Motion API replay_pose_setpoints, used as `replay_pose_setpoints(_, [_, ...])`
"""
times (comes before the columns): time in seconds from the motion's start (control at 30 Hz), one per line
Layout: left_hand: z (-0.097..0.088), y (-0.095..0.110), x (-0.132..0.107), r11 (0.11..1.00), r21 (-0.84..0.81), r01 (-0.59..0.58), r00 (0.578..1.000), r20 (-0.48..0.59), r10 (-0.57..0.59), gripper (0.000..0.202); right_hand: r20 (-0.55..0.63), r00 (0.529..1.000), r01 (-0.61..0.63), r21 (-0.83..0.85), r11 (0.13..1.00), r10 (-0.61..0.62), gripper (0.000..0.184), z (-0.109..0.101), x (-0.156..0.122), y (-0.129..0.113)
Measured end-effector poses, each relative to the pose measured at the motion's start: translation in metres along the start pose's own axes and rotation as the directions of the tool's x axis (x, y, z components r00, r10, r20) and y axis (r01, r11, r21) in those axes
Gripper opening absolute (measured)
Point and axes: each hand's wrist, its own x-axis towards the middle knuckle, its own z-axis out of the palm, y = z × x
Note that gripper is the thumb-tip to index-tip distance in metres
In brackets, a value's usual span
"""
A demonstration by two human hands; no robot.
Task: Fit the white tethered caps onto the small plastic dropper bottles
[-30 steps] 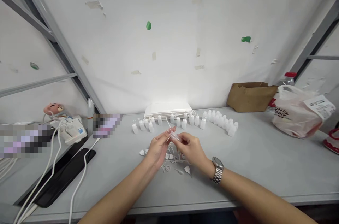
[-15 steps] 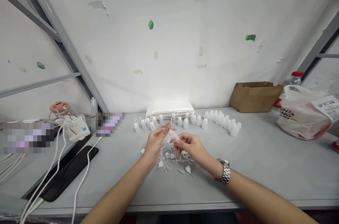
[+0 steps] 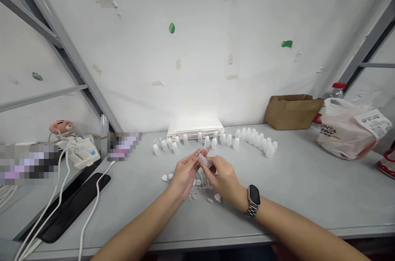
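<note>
My right hand (image 3: 224, 176) is closed around the body of a small translucent squeeze bottle (image 3: 203, 160), which lies tilted between my hands. My left hand (image 3: 184, 173) pinches at the bottle's upper left end, its thumb and fingers against it; the cap, if any, is hidden by the fingers. Below my hands lies a loose pile of white caps with looped straps (image 3: 202, 187), partly covered by them. Beyond them, several capped bottles (image 3: 214, 144) stand upright on the grey table (image 3: 148, 211).
Uncapped bottles (image 3: 255, 138) stand in a cluster at the back right. Behind the capped ones is a white stack (image 3: 197, 126) against the wall. A cardboard box (image 3: 293, 112) and a plastic bag (image 3: 345, 133) sit at right. Phones, cables and a power strip (image 3: 84, 152) occupy the left.
My right hand has turned over, showing its back and the watch face, and the bottle has rotated with it. My left fingers have shifted down onto the bottle's end. The view has shifted slightly.
</note>
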Motion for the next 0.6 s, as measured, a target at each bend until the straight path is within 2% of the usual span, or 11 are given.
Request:
replay_pose_setpoints(0.07, [-0.001, -0.001, 0.001, 1.0, -0.001, 0.016, 1.0, 0.012, -0.016, 0.023, 0.098, 0.963, -0.264, 0.197, 0.944, 0.249, 0.015, -0.001, 0.001, -0.004])
replay_pose_setpoints(0.1, [-0.001, -0.001, 0.001, 1.0, 0.002, 0.024, 0.999, 0.022, -0.024, 0.023, 0.178, 0.914, -0.403, 0.292, 0.867, 0.365, 0.017, -0.002, 0.003, -0.005])
replay_pose_setpoints(0.17, [-0.001, 0.0, 0.001, 0.999, 0.004, 0.045, 0.998, 0.044, -0.045, 0.022, 0.369, 0.781, -0.624, 0.456, 0.634, 0.504, 0.022, -0.004, 0.007, -0.005])
replay_pose_setpoints(0.23, [-0.001, 0.001, 0.001, 0.998, 0.003, 0.062, 0.996, 0.069, -0.062, 0.021, 0.555, 0.672, -0.737, 0.567, 0.367, 0.491, 0.027, -0.007, 0.013, -0.003])
replay_pose_setpoints(0.27, [-0.001, 0.002, 0.002, 0.998, 0.0, 0.062, 0.995, 0.08, -0.062, 0.02, 0.632, 0.636, -0.765, 0.592, 0.255, 0.442, 0.03, -0.009, 0.016, -0.001])
replay_pose_setpoints(0.33, [-0.001, 0.002, 0.002, 0.998, 0.004, 0.055, 0.994, 0.097, -0.056, 0.02, 0.728, 0.601, -0.792, 0.599, 0.12, 0.33, 0.035, -0.012, 0.021, 0.004])
replay_pose_setpoints(0.37, [-0.001, 0.002, 0.002, 0.999, 0.012, 0.048, 0.994, 0.094, -0.049, 0.02, 0.755, 0.587, -0.804, 0.585, 0.104, 0.293, 0.036, -0.013, 0.023, 0.006])
replay_pose_setpoints(0.43, [-0.003, 0.001, 0.003, 0.999, 0.03, 0.022, 0.998, 0.065, -0.024, 0.019, 0.76, 0.575, -0.818, 0.547, 0.18, 0.303, 0.035, -0.014, 0.024, 0.009])
replay_pose_setpoints(0.47, [-0.003, 0.001, 0.003, 0.999, 0.037, 0.005, 0.999, 0.04, -0.006, 0.019, 0.723, 0.597, -0.802, 0.53, 0.276, 0.347, 0.033, -0.014, 0.023, 0.009])
replay_pose_setpoints(0.53, [-0.005, 0.0, 0.003, 0.999, 0.039, -0.022, 1.0, -0.007, 0.022, 0.02, 0.549, 0.718, -0.688, 0.47, 0.553, 0.427, 0.026, -0.013, 0.019, 0.008])
replay_pose_setpoints(0.6, [-0.006, 0.0, 0.003, 0.999, 0.029, -0.02, 1.0, -0.016, 0.02, 0.024, 0.316, 0.876, -0.463, 0.349, 0.815, 0.363, 0.021, -0.01, 0.013, 0.006])
